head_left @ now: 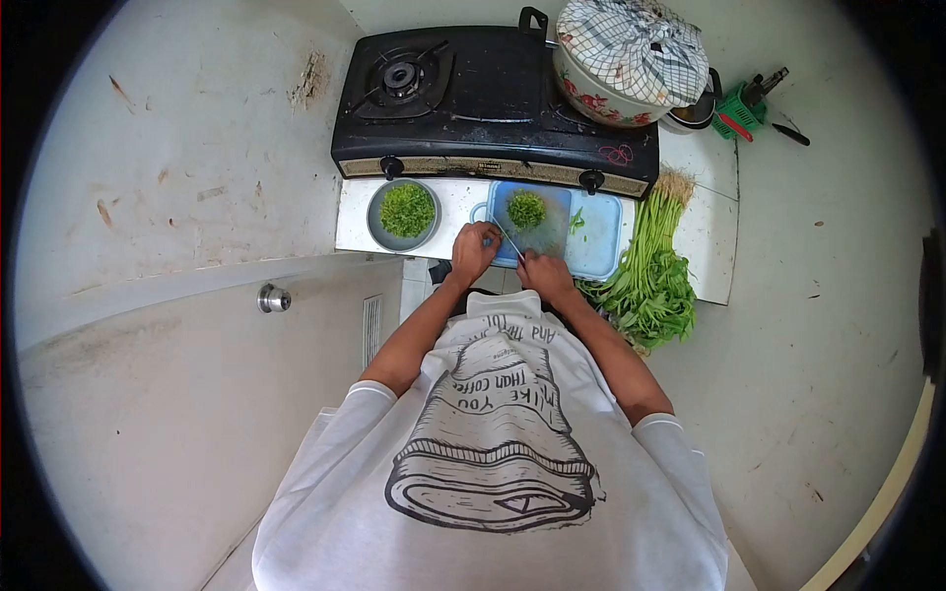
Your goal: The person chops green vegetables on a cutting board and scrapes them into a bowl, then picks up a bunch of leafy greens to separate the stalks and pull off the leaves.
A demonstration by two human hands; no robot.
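My right hand (545,273) is closed round the handle of a knife (507,237), whose thin blade slants up and left over the blue cutting board (599,254). Close to the blade, at the board's left edge, my left hand (476,250) has its fingers curled together; what they pinch, if anything, is too small to make out. A small heap of chopped greens (526,209) sits on the board beyond the blade, with a few loose leaf bits (577,223) to its right. Left of the board, a grey bowl (374,225) holds more chopped greens (407,210).
A bunch of long-stemmed leafy greens (658,258) hangs over the counter's front edge at right. Behind the board stands a black gas stove (493,98), bearing a floral pot (603,98) covered by a checked cloth (631,49). A green basket (737,110) holds utensils.
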